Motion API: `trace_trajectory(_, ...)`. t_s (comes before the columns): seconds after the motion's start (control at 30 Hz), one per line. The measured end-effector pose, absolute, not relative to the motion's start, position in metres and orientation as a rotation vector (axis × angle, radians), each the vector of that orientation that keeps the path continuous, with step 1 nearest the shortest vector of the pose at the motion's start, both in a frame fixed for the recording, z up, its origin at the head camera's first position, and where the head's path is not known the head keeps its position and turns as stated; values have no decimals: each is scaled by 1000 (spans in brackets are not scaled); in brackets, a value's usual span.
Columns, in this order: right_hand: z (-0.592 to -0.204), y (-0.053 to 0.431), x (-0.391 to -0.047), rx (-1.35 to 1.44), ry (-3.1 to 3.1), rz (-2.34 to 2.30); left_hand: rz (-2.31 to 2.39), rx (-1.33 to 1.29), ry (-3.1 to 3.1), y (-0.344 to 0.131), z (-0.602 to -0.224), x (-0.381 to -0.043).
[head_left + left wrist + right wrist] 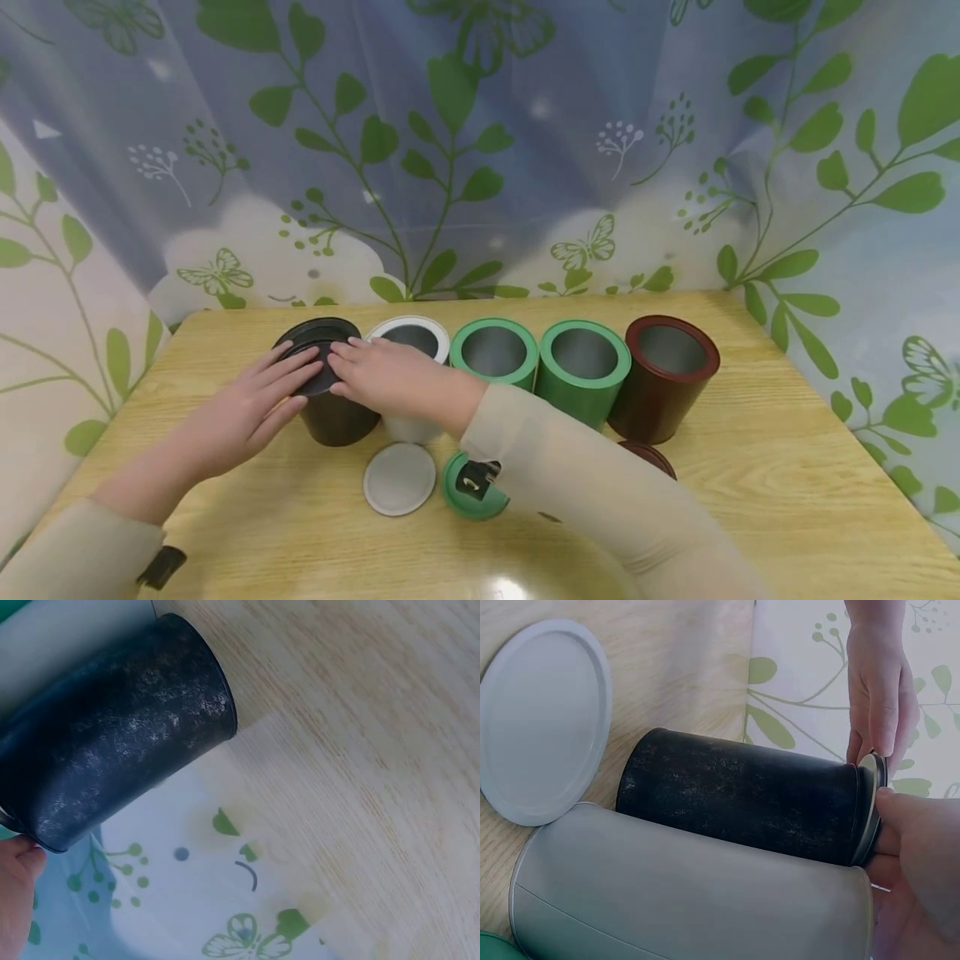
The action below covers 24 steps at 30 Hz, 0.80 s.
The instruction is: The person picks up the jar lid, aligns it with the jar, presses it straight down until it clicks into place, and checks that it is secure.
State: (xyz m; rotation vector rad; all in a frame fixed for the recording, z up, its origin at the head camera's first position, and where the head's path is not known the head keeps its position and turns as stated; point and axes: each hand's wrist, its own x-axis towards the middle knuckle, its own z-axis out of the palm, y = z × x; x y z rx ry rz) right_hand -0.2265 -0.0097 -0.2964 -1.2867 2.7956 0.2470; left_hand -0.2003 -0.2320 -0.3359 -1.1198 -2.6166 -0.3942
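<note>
Scuffed black metal cylinder (337,422), round black lid (320,382) atop!
My left grip (243,408) and right grip (390,375) touch that lid, fingers straight.

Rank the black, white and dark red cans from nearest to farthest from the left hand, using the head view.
From the left hand:
1. Black can, at the row's left end.
2. White can, immediately right of the black can.
3. Dark red can, at the row's right end.
</note>
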Motion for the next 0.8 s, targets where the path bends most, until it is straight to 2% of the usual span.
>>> trace_trajectory(0.8, -302, -24, -236, -1116, 2829, 273, -315, -1101, -2681, -231, -333, -218)
